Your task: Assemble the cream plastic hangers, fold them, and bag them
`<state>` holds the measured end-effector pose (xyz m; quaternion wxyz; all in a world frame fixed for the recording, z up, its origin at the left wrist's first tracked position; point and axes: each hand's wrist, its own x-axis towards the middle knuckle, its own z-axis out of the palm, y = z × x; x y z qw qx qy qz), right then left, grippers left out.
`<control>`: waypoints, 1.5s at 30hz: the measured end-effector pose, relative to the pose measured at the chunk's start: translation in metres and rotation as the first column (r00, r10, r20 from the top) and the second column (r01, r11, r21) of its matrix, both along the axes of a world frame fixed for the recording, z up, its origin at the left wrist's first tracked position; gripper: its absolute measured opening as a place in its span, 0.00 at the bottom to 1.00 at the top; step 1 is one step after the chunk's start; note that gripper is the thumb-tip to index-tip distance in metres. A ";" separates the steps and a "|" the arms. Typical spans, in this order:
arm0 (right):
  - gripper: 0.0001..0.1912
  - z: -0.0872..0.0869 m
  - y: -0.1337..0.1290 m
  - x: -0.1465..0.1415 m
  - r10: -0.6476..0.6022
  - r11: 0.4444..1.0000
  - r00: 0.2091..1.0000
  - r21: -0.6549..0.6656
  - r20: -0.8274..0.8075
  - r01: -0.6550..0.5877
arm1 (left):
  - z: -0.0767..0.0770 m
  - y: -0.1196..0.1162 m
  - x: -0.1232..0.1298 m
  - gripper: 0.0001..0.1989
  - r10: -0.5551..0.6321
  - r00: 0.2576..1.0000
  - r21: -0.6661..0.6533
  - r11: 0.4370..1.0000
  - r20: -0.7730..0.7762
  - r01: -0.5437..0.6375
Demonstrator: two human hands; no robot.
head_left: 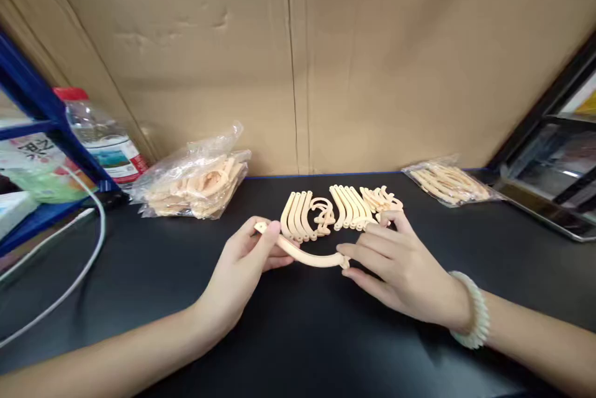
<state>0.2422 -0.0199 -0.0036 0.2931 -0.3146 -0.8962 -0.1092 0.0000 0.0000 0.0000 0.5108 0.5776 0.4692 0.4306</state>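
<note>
My left hand (246, 261) pinches one end of a curved beige plastic hanger arm (310, 258) between thumb and fingers. At the other end, the thumb and index finger of my right hand (395, 267) close on the arm, where a small beige piece shows at the tip; its shape is unclear. Just beyond my hands lies a row of similar curved arms (298, 215), with several beige hook-shaped pieces (323, 215) beside it. A second row of arms (349, 205) sits further right, next to a small pile of beige pieces (379, 198), partly behind my right fingers.
A clear bag of beige ring-like parts (205, 180) rests at the back left, and a flatter bag of arms (447, 180) at the back right. Cardboard (298, 63) walls off the rear. At left are a bottle (107, 143), a blue shelf (51, 131) and a white cable (93, 255).
</note>
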 end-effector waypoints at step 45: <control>0.09 0.007 -0.014 -0.015 0.004 0.888 0.988 -0.453 -0.156 -0.075 | -0.005 -0.007 0.004 0.13 0.192 0.627 0.655 0.248 -0.755 0.714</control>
